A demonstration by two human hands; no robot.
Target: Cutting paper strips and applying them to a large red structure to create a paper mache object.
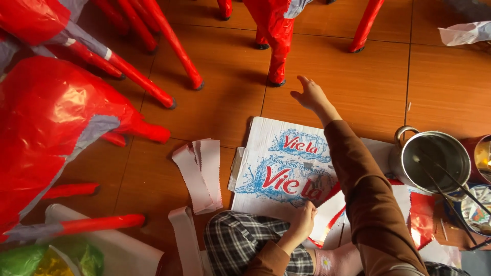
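My right hand [309,95] is stretched forward over the brown tiled floor, fingers apart and holding nothing, just short of a red paper-covered leg [279,56]. Its brown sleeve crosses a flattened white cardboard box [276,153] with blue and red print. My left hand [303,220] lies at the near edge of that cardboard, fingers curled on a white paper piece with a red border [330,212]. My knee in checked trousers [240,240] is just below it.
Large red and grey paper-covered figures [51,117] with stick legs fill the left and the back. White fringed paper strips [199,174] lie left of the cardboard. At the right stand a metal pot [434,158] holding sticks, red paper scraps [422,214] and a tin [481,153].
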